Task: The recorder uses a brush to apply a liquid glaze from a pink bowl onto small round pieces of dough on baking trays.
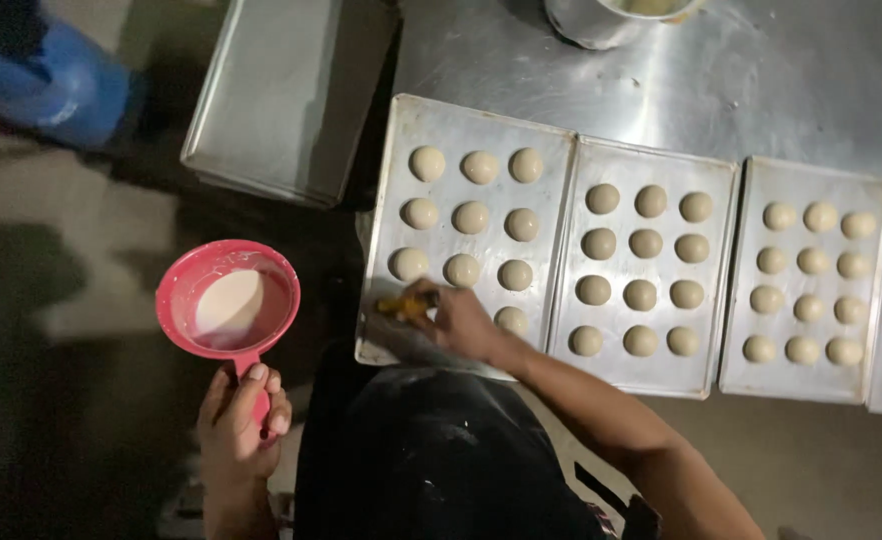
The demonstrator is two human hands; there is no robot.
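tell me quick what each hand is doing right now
Left hand: closed around the handle of the pink cup of pale liquid.
Right hand: closed on a small yellow brush over the left baking tray.

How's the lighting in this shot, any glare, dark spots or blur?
Head view: the steel table shows soft glare at upper right; the floor at left is dim and shadowy; the right hand and its brush over the left tray are slightly motion-blurred; the left hand holding the red cup stays fairly sharp.
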